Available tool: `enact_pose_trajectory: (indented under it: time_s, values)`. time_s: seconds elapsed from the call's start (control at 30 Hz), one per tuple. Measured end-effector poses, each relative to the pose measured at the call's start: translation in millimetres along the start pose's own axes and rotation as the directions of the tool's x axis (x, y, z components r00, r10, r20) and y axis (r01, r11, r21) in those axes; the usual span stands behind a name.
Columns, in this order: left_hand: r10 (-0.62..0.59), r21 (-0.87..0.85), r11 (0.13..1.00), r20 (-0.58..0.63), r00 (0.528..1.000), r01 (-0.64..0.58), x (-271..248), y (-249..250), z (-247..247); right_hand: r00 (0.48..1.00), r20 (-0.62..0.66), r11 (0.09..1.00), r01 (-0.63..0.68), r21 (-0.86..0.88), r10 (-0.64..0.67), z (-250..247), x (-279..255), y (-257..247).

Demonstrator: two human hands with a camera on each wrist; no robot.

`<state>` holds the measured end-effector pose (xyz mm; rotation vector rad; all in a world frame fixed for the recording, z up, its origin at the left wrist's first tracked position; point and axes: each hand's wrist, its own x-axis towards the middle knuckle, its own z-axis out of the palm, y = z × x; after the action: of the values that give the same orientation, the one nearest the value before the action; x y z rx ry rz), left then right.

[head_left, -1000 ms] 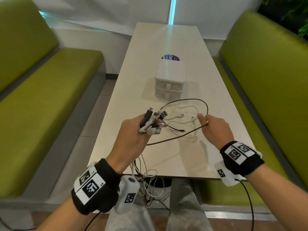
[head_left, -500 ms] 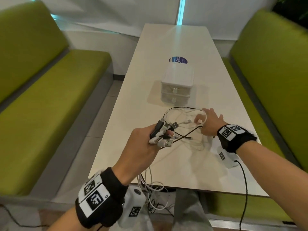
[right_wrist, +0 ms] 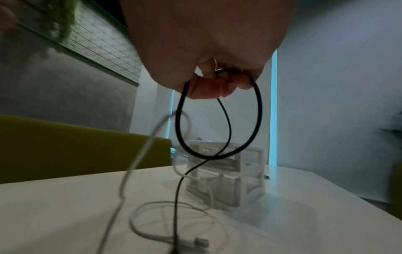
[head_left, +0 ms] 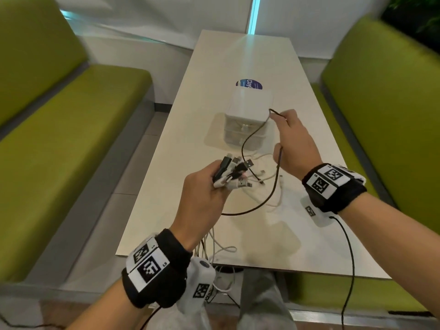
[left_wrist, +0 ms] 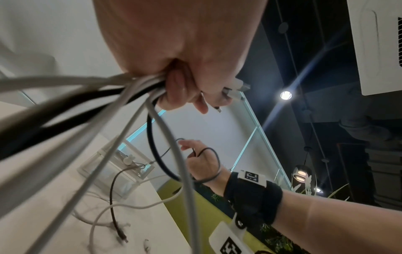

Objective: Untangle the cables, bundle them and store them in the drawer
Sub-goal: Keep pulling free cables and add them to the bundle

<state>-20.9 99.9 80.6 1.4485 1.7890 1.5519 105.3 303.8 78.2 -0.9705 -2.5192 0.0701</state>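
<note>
My left hand [head_left: 204, 194] [left_wrist: 185, 72] is raised over the near part of the white table [head_left: 181, 144] and grips a bunch of black and white cable ends [head_left: 232, 172], plugs sticking out past the fingers. Their cords [left_wrist: 71, 106] hang down over the table's near edge. My right hand [head_left: 294, 141] [right_wrist: 208, 75], lifted in front of the small white drawer unit [head_left: 250, 108] [right_wrist: 228, 173], holds a thin black cable [head_left: 252, 136] [right_wrist: 219, 120] looped around its fingers. Loose white cables [head_left: 266, 172] [right_wrist: 174, 211] lie on the table below it. Both drawers look closed.
Green bench seats [head_left: 71, 120] [head_left: 385, 96] run along both sides of the table. A round blue sticker [head_left: 248, 84] lies behind the drawer unit. A white wall closes the far end. My grey-trousered legs [head_left: 259, 303] are under the near edge.
My right hand has risen from the table surface toward the drawer unit, lifting the black cable into a loop. The left hand still holds the plug bunch, nearly still.
</note>
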Motion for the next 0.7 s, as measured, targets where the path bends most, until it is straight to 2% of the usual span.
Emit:
enact_pose_trajectory:
  time_s: [0.07, 0.13, 0.23, 0.4, 0.47, 0.53, 0.57, 0.6, 0.63, 0.67, 0.7]
  values:
    - [0.005, -0.016, 1.000, -0.047, 0.999, -0.006, -2, 2, -1, 0.999, 0.000, 0.989, 0.047, 0.138, -0.048, -5, -7, -12]
    - [0.034, -0.011, 0.999, -0.077, 0.996, -0.035, -2, 6, -3, 0.998, -0.031, 0.929, 0.053, 0.366, -0.045, -10, -16, -23]
    - [0.041, -0.035, 0.998, -0.123, 0.992, -0.046, -3, 9, -6, 0.964, -0.131, 0.922, 0.260, 0.287, -0.231, -13, -31, -33]
    - [-0.016, -0.196, 0.980, -0.191, 0.982, -0.022, -8, 15, -8, 0.912, -0.213, 0.860, 0.402, 0.314, -0.349, -13, -47, -34]
    - [-0.018, -0.250, 0.967, -0.208, 0.978, -0.036, -9, 18, -9, 0.904, -0.247, 0.809, 0.425, 0.407, -0.350, -14, -56, -34]
    - [-0.046, -0.301, 0.954, -0.208, 0.977, -0.019, -10, 18, -10, 0.954, -0.171, 0.756, 0.300, 0.582, -0.247, -20, -65, -39]
    - [-0.058, -0.310, 0.951, -0.197, 0.979, -0.006, -9, 18, -11, 0.983, -0.061, 0.713, 0.168, 0.681, -0.174, -24, -69, -43]
    - [-0.062, -0.309, 0.951, -0.181, 0.981, 0.003, -10, 19, -12, 0.989, 0.079, 0.635, 0.017, 0.773, -0.122, -28, -74, -46]
    - [-0.061, -0.306, 0.952, -0.171, 0.983, 0.006, -10, 19, -12, 0.970, 0.224, 0.554, -0.135, 0.821, -0.096, -29, -78, -47]
    - [-0.062, -0.304, 0.953, -0.164, 0.985, 0.009, -9, 18, -13, 0.930, 0.356, 0.512, -0.260, 0.818, -0.096, -29, -82, -46]
    - [-0.061, -0.299, 0.954, -0.158, 0.986, 0.012, -9, 18, -14, 0.879, 0.461, 0.538, -0.331, 0.775, -0.123, -28, -86, -44]
